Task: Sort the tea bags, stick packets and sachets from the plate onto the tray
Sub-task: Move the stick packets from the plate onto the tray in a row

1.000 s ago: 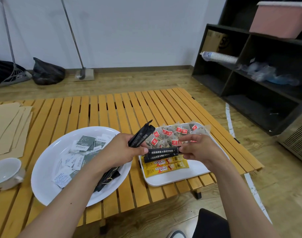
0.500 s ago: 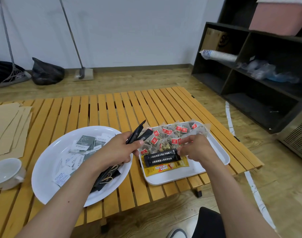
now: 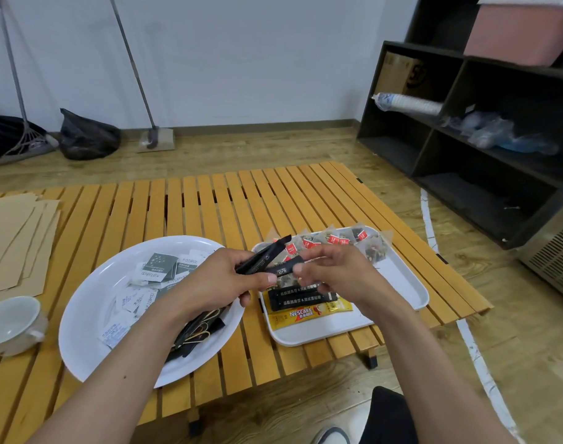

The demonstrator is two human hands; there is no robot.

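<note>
Desk point(image 3: 190, 203): one, slatted, yellow wood, on a wood floor.

Plate point(image 3: 91, 302): one, white, round, at the desk's near edge, left of centre. It holds a heap of small white and grey-green sachets point(image 3: 155, 267), too overlapped to count, and several black stick packets point(image 3: 193, 334) at its near right side, partly under the left forearm; number unclear.

Tray point(image 3: 408, 283): one, white, rectangular, at the desk's near right corner. Along its far edge, a row of clear pyramid tea bags point(image 3: 334, 240) with red tags; at least six tags show, others are hidden by the hands. At its near left, two black stick packets point(image 3: 301, 298) lie side by side on top of yellow Nescafe packets point(image 3: 309, 315); one label reads plainly, and how many lie beneath cannot be told.

Left hand point(image 3: 222, 278): fingers curled round a small bundle of black sticks point(image 3: 261, 259), tips pointing up and right over the tray's left edge; at least two.

Right hand point(image 3: 334, 270): above the tray, thumb and forefinger pinching the end of one black stick point(image 3: 285, 267) that reaches across to the left hand.

Cup point(image 3: 9, 325): one, white, with handle, at the desk's near left edge.

Brown paper sheets point(image 3: 14, 238): several, fanned, at the desk's left edge.

Dark shelf unit point(image 3: 465, 149): one, on the floor at right.
</note>
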